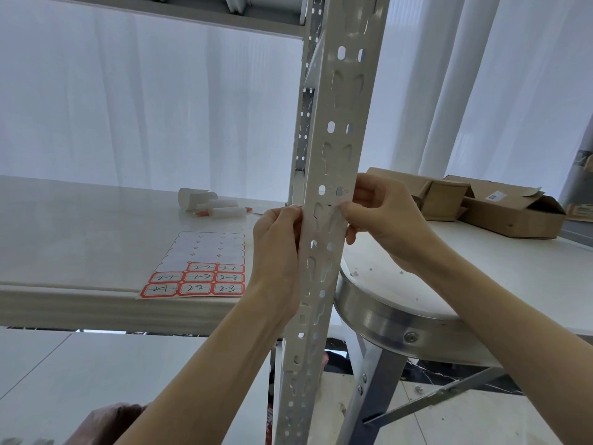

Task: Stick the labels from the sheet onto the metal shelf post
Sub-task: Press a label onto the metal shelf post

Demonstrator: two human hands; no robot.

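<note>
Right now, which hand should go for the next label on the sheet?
Left. The left hand pinches the metal shelf post on the side facing the label sheet; the right hand is on the far side and would likely have to cross the post.

Seemingly half-peeled sheet near upright post

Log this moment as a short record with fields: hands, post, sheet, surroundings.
Left hand: pinches the left edge of the post
Right hand: pinches its right edge, at the same height
Held between them: cannot tell
Label sheet: flat on the shelf board, upper rows peeled, eight red-bordered labels left
Nearby: pens behind the sheet; stool and cardboard boxes right of the post
</note>
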